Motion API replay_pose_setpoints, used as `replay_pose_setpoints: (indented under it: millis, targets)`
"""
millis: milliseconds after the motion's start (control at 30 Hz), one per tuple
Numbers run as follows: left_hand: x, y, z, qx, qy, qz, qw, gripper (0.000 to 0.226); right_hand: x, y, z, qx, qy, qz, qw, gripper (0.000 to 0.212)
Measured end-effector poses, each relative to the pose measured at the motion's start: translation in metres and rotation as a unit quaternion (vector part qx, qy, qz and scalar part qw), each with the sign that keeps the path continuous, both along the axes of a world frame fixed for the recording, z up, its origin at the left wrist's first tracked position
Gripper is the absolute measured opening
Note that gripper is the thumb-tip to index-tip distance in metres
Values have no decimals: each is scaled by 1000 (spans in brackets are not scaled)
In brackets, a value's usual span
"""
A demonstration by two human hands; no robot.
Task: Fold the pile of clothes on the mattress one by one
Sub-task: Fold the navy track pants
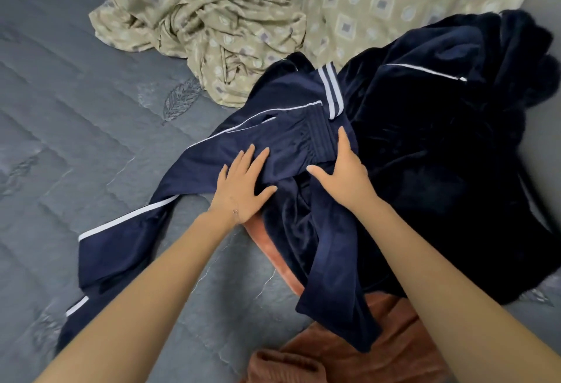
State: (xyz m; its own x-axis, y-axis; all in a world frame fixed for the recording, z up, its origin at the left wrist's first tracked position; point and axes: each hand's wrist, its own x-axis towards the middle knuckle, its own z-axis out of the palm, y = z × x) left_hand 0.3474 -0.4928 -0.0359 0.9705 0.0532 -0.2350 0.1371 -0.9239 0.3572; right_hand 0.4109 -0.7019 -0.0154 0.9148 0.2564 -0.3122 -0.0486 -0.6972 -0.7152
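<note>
Navy track pants [267,136] are being pressed flat near the waistband by the left hand [243,182] and right hand [343,167], both lying open, fingers straight, nothing being gripped. Pants are being spread partly on the grey mattress [76,109], partly over a dark plush garment [440,155] and an orange garment [349,337]. No folded item is being shown, so the task is being judged as early: these three and the crumpled beige sheet [273,18] are all unfolded.

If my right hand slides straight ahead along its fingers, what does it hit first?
Probably the white-striped navy band just beyond the right hand, then the beige patterned sheet.
</note>
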Motion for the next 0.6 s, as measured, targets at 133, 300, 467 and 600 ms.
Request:
replay_pose_setpoints:
  millis: [133, 300, 467, 600]
  targets:
    - [-13, -1, 7, -75, 9, 6, 997, 75, -4, 10, -4, -96, -29, -60, 993, 70]
    - [-20, -7, 47, -101, -88, -10, 991, 84, -19, 17, 31, -127, -220, 8, 967, 27]
    - [-24, 5, 127, -15, -136, -107, 985, 102, -49, 21, 109, -80, -279, 179, 940, 18]
    - [-38, 22, 206, -21, -87, -209, 974, 90, -92, 25, 188, -65, -282, 216, 932, 24]
